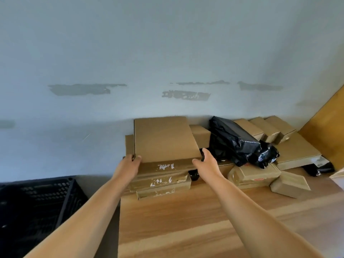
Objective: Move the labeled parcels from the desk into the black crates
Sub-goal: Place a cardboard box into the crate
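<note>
- Black crate [37, 205] stands left of the desk [186, 229], beyond its left edge.
- Left hand [128, 164] grips the flat cardboard parcel's [163, 138] near-left corner.
- That parcel tops a stack at the desk's far-left corner.
- Right hand [206, 161] clasps its near-right corner.
- Black bag [240, 142] and further boxes [268, 129] lie toward the far-right edge.

Both arms reach forward, left hand [129, 164] and right hand [207, 161] curled, gripping from opposite sides
</note>
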A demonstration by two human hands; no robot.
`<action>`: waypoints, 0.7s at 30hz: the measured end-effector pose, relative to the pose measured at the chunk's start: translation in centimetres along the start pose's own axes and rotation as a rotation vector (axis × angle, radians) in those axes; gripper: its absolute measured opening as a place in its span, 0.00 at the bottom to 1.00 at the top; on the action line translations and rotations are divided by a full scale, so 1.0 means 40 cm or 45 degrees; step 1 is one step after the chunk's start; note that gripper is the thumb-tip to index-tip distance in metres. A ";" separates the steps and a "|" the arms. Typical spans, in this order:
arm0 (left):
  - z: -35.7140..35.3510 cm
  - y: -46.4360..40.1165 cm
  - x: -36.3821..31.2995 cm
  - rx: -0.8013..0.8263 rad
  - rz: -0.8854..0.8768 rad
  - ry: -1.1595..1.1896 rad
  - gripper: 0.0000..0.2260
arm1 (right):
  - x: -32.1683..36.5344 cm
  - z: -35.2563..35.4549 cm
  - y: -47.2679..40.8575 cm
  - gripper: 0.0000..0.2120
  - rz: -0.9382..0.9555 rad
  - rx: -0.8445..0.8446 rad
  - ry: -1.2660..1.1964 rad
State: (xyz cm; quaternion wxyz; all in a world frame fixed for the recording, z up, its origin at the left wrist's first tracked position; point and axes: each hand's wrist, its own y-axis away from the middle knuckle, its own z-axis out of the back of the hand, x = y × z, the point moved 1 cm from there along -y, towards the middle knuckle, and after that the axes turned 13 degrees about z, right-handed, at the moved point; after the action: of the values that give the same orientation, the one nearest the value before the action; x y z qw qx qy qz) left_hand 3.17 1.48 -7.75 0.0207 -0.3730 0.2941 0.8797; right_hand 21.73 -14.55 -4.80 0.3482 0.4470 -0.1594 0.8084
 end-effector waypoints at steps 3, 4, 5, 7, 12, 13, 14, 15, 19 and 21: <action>-0.017 0.016 -0.001 0.006 0.069 0.163 0.18 | -0.011 0.008 -0.026 0.20 -0.050 0.115 -0.079; -0.019 0.023 -0.002 0.000 0.099 0.231 0.18 | -0.015 0.008 -0.033 0.20 -0.080 0.122 -0.120; -0.019 0.030 -0.001 -0.012 0.135 0.299 0.19 | -0.016 0.009 -0.037 0.20 -0.120 0.119 -0.159; -0.016 0.049 0.002 -0.052 0.170 0.380 0.18 | -0.020 0.009 -0.046 0.16 -0.174 0.125 -0.174; 0.026 0.096 0.013 -0.137 0.122 0.395 0.15 | 0.001 0.005 -0.040 0.19 -0.136 0.117 -0.188; 0.042 0.106 0.013 -0.154 0.110 0.392 0.15 | 0.010 0.003 -0.038 0.19 -0.115 0.111 -0.180; 0.060 0.117 0.012 -0.164 0.098 0.393 0.15 | 0.025 0.003 -0.034 0.19 -0.092 0.106 -0.183; 0.078 0.128 0.011 -0.168 0.082 0.400 0.14 | 0.044 0.003 -0.028 0.19 -0.065 0.104 -0.192; 0.152 0.169 0.001 -0.190 -0.028 0.434 0.17 | 0.118 0.007 0.004 0.22 0.045 0.046 -0.287; 0.188 0.192 -0.009 -0.233 -0.115 0.455 0.20 | 0.147 0.008 0.022 0.23 0.077 -0.004 -0.390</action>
State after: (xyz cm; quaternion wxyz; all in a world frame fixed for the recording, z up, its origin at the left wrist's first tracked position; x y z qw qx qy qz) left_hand -3.39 -0.77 0.46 -0.0263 -0.5365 0.1950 0.8207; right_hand 19.18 -12.89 0.33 0.2960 0.5595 -0.2252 0.7407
